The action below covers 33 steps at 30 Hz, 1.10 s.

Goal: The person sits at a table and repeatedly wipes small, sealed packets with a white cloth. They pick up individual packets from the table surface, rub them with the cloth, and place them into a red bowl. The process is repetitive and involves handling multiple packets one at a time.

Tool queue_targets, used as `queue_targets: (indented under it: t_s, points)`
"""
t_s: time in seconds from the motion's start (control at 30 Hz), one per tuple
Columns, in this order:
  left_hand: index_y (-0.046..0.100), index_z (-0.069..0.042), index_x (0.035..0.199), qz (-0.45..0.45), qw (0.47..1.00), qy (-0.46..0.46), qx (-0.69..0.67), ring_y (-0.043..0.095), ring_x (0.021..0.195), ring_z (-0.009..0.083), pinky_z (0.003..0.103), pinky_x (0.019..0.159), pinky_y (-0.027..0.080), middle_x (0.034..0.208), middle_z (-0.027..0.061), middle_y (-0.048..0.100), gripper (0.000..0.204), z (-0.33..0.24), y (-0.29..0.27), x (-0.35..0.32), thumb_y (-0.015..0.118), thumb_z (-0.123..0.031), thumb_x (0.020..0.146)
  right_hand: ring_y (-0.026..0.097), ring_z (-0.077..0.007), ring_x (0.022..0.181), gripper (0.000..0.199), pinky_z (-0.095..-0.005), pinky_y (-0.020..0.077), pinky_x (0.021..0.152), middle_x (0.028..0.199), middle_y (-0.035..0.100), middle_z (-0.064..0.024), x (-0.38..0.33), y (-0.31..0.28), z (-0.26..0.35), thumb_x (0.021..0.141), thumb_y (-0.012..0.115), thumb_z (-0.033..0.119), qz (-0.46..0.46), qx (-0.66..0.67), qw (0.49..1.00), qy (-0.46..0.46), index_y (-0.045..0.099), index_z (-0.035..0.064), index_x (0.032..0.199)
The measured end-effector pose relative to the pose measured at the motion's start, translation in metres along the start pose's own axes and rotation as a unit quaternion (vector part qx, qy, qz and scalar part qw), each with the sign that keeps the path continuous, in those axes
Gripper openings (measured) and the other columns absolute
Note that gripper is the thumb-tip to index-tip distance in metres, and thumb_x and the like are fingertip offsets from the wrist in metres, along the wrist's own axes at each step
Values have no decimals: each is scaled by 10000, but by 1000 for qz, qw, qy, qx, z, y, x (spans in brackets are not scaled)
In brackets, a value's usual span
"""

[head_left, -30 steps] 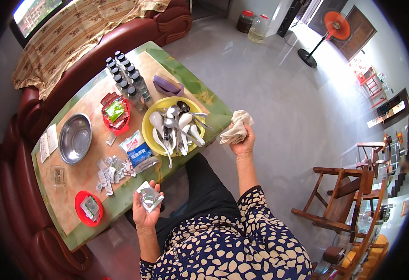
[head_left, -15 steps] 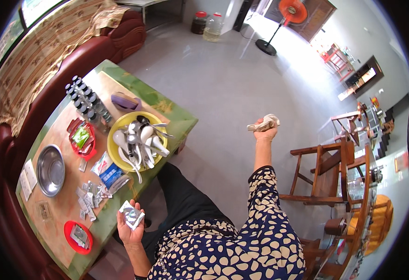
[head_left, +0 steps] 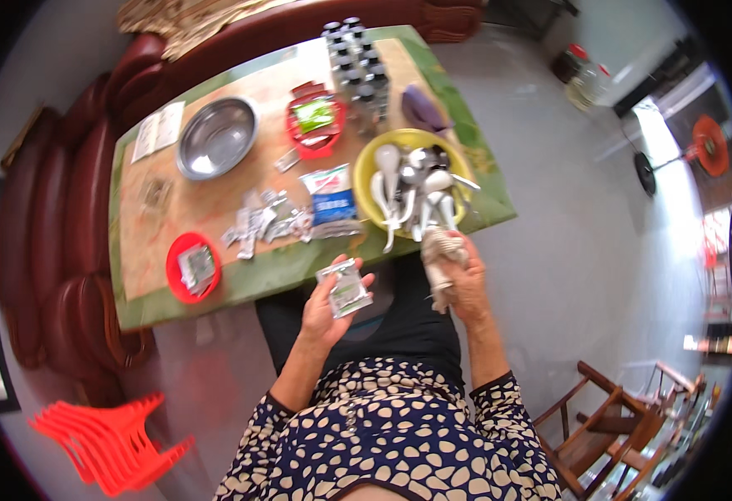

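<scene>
My left hand (head_left: 326, 311) is closed on a small silver sachet (head_left: 347, 288), held just off the table's near edge. A bunched beige cloth (head_left: 441, 260) is gripped in my right hand (head_left: 468, 284), close in front of a yellow basin (head_left: 366, 167). White and metal spoons (head_left: 412, 179) fill that basin, several handles jutting over its near rim. Left of it lies a blue and white plastic packet (head_left: 332, 200), beside a loose heap of small sachets (head_left: 270, 217). A red bowl (head_left: 175, 280) near the front left holds more silver sachets.
On the green-edged table (head_left: 245, 301) stand a steel bowl (head_left: 218, 138), a red basket (head_left: 331, 134) with a green packet, several black-capped bottles (head_left: 357, 67) and a purple item (head_left: 422, 108). Around it are a dark red sofa (head_left: 65, 225), a red plastic chair (head_left: 107, 442) and a wooden chair (head_left: 608, 426).
My view has swung to the right, toward the table square on. My right hand with the cloth has come in from the far right side to the basin; the left still holds the sachet.
</scene>
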<state>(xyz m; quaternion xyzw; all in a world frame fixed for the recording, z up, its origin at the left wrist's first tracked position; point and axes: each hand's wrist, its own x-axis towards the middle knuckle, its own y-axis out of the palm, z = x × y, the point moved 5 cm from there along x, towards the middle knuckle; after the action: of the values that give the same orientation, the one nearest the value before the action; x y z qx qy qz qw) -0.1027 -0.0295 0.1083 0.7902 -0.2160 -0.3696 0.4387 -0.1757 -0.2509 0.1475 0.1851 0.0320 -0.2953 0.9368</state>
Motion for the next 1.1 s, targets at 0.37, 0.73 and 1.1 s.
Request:
queue_targets:
  t_s: [0.37,0.73,1.1]
  points:
    - [316,-76,1431,-47,995,84,16,442,1260,218,360,1087,334,1389,92,454,654,-16,2,-14,200,-545,990,605,-339,942,515,-379,520,759,1118,531,-150,-60,151,-23,718,667,69,271,-461,805,-257,554,54,1219]
    - [318,-75,1424,9,995,86,-47,408,1293,268,415,1082,347,1444,106,387,682,-29,7,-23,251,-579,970,611,-292,969,435,-356,523,778,1125,573,-108,-58,170,-16,688,643,-2,316,-467,775,-284,620,77,1115]
    - [466,-22,1295,-27,989,135,-60,571,1084,193,368,957,459,1189,86,582,358,-39,-8,-28,398,-238,1017,597,-295,959,476,-379,518,749,1109,562,-118,-41,179,-4,699,626,-13,223,-534,754,-310,595,83,1164]
